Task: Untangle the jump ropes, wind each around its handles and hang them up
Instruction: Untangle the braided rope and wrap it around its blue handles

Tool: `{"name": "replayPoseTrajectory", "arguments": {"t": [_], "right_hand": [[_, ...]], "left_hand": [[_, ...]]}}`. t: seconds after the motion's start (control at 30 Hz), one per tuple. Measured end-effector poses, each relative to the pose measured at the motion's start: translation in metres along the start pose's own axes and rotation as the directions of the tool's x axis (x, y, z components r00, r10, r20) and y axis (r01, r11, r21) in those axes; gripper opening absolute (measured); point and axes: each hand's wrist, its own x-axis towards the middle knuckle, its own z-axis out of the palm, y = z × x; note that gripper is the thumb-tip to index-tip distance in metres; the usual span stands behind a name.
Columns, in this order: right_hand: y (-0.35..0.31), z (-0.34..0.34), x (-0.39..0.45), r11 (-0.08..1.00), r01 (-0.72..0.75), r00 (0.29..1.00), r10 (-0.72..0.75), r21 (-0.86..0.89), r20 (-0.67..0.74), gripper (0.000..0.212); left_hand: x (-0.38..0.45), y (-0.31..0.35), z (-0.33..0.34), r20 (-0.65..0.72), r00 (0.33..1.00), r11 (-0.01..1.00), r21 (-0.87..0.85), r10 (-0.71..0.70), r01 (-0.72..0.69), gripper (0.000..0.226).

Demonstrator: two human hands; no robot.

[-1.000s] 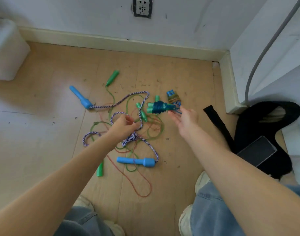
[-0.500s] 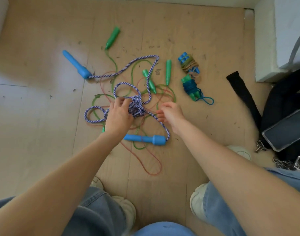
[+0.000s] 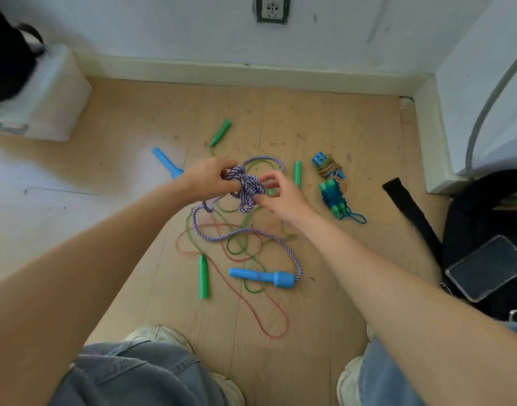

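Left hand (image 3: 207,178) and right hand (image 3: 280,197) both pinch the knotted purple-white rope (image 3: 247,186), lifted above the floor (image 3: 324,127). Its blue handle (image 3: 263,277) lies below among loose green and red cords; two wound ropes (image 3: 330,183) rest just right.

Bare forearms (image 3: 90,259), blue jeans (image 3: 140,373), pale sneakers (image 3: 160,335)

Braided rope (image 3: 245,186): purple-and-white twist; its handles (image 3: 263,277) light blue. Thin cords (image 3: 236,250) green, one red cord (image 3: 251,306). Loose handles (image 3: 203,277) green. Floor (image 3: 324,127) tan wood-grain. Wall (image 3: 163,27) white. Trousers (image 3: 140,376) blue denim.
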Motion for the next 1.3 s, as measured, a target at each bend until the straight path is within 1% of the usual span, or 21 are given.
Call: {"name": "replayPoseTrajectory", "arguments": {"t": [0.1, 0.2, 0.27, 0.3, 0.37, 0.43, 0.47, 0.53, 0.6, 0.67, 0.73, 0.8, 0.87, 0.93, 0.97, 1.03, 1.1, 1.13, 1.17, 1.23, 1.3], "right_hand": [[-0.061, -0.018, -0.027, 0.982, 0.105, 0.993, -0.112, 0.154, 0.037, 0.042], [-0.117, -0.038, -0.06, 0.89, 0.078, 0.985, -0.137, 0.449, 0.1, 0.026], [-0.148, -0.051, -0.082, 0.859, 0.085, 0.987, -0.142, 0.504, 0.076, 0.013], [-0.16, -0.056, -0.091, 0.863, 0.102, 0.988, -0.146, 0.495, 0.052, 0.01], [-0.178, -0.066, -0.112, 0.901, 0.117, 0.987, -0.153, 0.418, 0.053, 0.012], [-0.185, -0.075, -0.133, 0.968, 0.131, 0.983, -0.155, 0.213, 0.101, 0.015], [-0.186, -0.079, -0.142, 0.986, 0.14, 0.983, -0.15, 0.094, 0.106, 0.017], [-0.184, -0.086, -0.156, 0.986, 0.156, 0.987, -0.153, -0.067, 0.038, 0.02], [-0.178, -0.088, -0.164, 0.967, 0.188, 0.976, -0.204, -0.173, -0.08, 0.02], [-0.167, -0.086, -0.168, 0.938, 0.212, 0.951, -0.263, -0.276, -0.165, 0.021], [-0.157, -0.083, -0.167, 0.931, 0.228, 0.932, -0.293, -0.286, -0.213, 0.022], [-0.152, -0.084, -0.161, 0.96, 0.21, 0.928, -0.256, -0.187, -0.271, 0.025], [-0.151, -0.087, -0.154, 0.986, 0.148, 0.944, -0.118, 0.075, -0.307, 0.027], [-0.153, -0.09, -0.149, 0.939, 0.073, 0.962, 0.023, 0.335, -0.274, 0.028], [-0.153, -0.09, -0.147, 0.912, 0.047, 0.966, 0.062, 0.408, -0.25, 0.028], [-0.155, -0.089, -0.147, 0.851, 0.029, 0.982, 0.074, 0.525, -0.174, 0.025], [-0.162, -0.09, -0.151, 0.798, 0.015, 0.999, 0.017, 0.603, -0.046, 0.008], [-0.166, -0.092, -0.155, 0.778, -0.019, 0.999, -0.011, 0.628, 0.043, 0.009], [-0.169, -0.095, -0.159, 0.756, -0.06, 0.993, -0.022, 0.652, 0.118, 0.02], [-0.175, -0.103, -0.163, 0.669, -0.09, 0.984, -0.054, 0.738, 0.169, 0.031], [-0.178, -0.108, -0.166, 0.56, -0.055, 0.988, -0.089, 0.826, 0.126, 0.036]], "left_hand": [[-0.03, 0.03, -0.055, -0.128, 0.989, 0.996, -0.031, 0.075, -0.08, 0.003], [-0.067, 0.062, -0.097, -0.298, 0.947, 0.975, -0.144, 0.119, -0.168, 0.011], [-0.092, 0.08, -0.114, -0.393, 0.907, 0.948, -0.201, 0.151, -0.245, 0.02], [-0.104, 0.087, -0.118, -0.443, 0.88, 0.944, -0.181, 0.173, -0.277, 0.02], [-0.124, 0.097, -0.12, -0.53, 0.822, 0.958, -0.057, 0.209, -0.281, 0.013], [-0.137, 0.102, -0.114, -0.577, 0.787, 0.974, 0.083, 0.219, -0.21, 0.013], [-0.142, 0.103, -0.111, -0.581, 0.786, 0.977, 0.099, 0.21, -0.187, 0.015], [-0.15, 0.104, -0.103, -0.517, 0.841, 0.984, 0.016, 0.161, -0.178, 0.021], [-0.157, 0.109, -0.091, -0.345, 0.924, 0.973, -0.099, 0.163, -0.209, 0.019], [-0.161, 0.115, -0.079, -0.23, 0.947, 0.94, -0.207, 0.224, -0.273, 0.015], [-0.164, 0.121, -0.074, -0.189, 0.945, 0.875, -0.364, 0.266, -0.319, 0.016], [-0.166, 0.124, -0.077, -0.145, 0.943, 0.804, -0.495, 0.299, -0.331, 0.019], [-0.168, 0.123, -0.083, -0.092, 0.936, 0.781, -0.528, 0.339, -0.334, 0.02], [-0.167, 0.123, -0.088, -0.052, 0.934, 0.792, -0.515, 0.355, -0.329, 0.018], [-0.165, 0.123, -0.089, -0.043, 0.944, 0.809, -0.502, 0.328, -0.304, 0.015], [-0.159, 0.12, -0.089, -0.031, 0.97, 0.869, -0.438, 0.24, -0.229, 0.021], [-0.154, 0.118, -0.085, 0.036, 0.981, 0.914, -0.371, 0.191, -0.165, 0.027], [-0.154, 0.116, -0.084, 0.071, 0.979, 0.913, -0.377, 0.192, -0.152, 0.027], [-0.155, 0.115, -0.084, 0.091, 0.973, 0.897, -0.413, 0.211, -0.156, 0.028], [-0.154, 0.11, -0.092, 0.03, 0.966, 0.793, -0.577, 0.258, -0.195, 0.03], [-0.152, 0.106, -0.104, -0.087, 0.978, 0.566, -0.804, 0.19, -0.181, 0.026]]}}
